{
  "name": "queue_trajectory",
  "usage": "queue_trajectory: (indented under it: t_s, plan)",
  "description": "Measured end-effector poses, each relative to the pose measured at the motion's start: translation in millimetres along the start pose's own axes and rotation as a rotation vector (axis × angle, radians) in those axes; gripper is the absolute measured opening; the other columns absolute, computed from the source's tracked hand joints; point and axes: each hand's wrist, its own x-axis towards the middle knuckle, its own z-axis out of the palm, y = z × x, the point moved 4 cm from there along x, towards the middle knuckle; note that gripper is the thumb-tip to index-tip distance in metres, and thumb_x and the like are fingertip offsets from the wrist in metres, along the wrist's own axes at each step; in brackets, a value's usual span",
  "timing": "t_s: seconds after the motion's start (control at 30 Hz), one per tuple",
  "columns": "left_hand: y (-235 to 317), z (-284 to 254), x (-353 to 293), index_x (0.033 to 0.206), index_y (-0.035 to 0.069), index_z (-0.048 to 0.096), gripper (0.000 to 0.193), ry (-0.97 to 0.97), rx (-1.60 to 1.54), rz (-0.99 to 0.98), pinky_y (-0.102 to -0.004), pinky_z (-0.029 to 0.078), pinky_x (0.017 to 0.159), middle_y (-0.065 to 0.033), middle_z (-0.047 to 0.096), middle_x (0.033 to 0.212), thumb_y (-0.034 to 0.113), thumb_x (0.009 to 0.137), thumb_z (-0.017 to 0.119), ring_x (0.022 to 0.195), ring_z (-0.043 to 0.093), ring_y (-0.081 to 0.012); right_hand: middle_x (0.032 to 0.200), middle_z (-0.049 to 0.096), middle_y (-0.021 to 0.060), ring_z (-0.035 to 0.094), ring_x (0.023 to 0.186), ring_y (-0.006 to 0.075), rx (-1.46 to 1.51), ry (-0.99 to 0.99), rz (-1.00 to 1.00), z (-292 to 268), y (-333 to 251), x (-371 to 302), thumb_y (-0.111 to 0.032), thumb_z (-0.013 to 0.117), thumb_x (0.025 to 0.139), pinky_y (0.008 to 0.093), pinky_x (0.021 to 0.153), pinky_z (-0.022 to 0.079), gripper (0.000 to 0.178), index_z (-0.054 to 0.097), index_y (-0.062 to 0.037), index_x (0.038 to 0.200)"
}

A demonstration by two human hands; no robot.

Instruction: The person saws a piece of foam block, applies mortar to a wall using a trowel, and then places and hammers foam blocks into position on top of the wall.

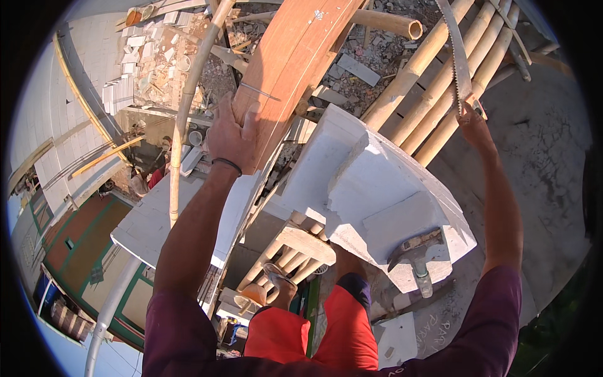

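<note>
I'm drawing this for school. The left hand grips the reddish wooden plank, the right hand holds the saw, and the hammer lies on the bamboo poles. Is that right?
Almost. In the head view the hammer lies on the white block, not on the bamboo poles. The rest holds: the left hand grips the reddish wooden plank, and the right hand holds the saw by its handle end.

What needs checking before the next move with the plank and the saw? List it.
1. Left hand grip on the wooden plank: ok, fingers wrapped over its edge.
2. Right hand grip on the handsaw: ok, at the handle.
3. Saw teeth touching the plank: not ok, blade is apart, over the bamboo poles.
4. Hammer resting on the white block: ok.
5. Footing on the scaffold: cannot tell.
</note>
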Motion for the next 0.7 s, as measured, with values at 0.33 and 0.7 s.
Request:
queue_trajectory:
  t_s: [0.33, 0.7]
  plan:
    - [6.2, -19.0, -9.2, 0.138, 0.001, 0.049, 0.079, -0.141, -0.036, -0.128, -0.0519, 0.048, 0.095, -0.0281, 0.062, 0.125, 0.064, 0.092, 0.055, 0.115, 0.061, -0.0430, 0.127, 0.059, 0.0225, 0.060, 0.116, 0.0322, 0.417, 0.246, 0.107, -138.3, -267.4, -316.5, -0.050, 0.057, 0.100, 0.0454, 0.104, 0.046, 0.074, 0.043, 0.0067, 0.146]
    - [-34.3, -42.0, -26.6, 0.151, 0.004, 0.034, 0.080, 0.132, -0.102, -0.077, -0.0561, 0.028, 0.116, -0.0284, 0.050, 0.141, 0.058, 0.095, 0.053, 0.135, 0.043, -0.0427, 0.158, 0.021, 0.0296, 0.025, 0.145, 0.0487, -0.260, 0.322, -0.002, -58.8, -318.6, -369.6, -0.065, 0.083, 0.068, 0.0628, 0.114, 0.025, 0.115, 0.028, -0.0151, 0.157]
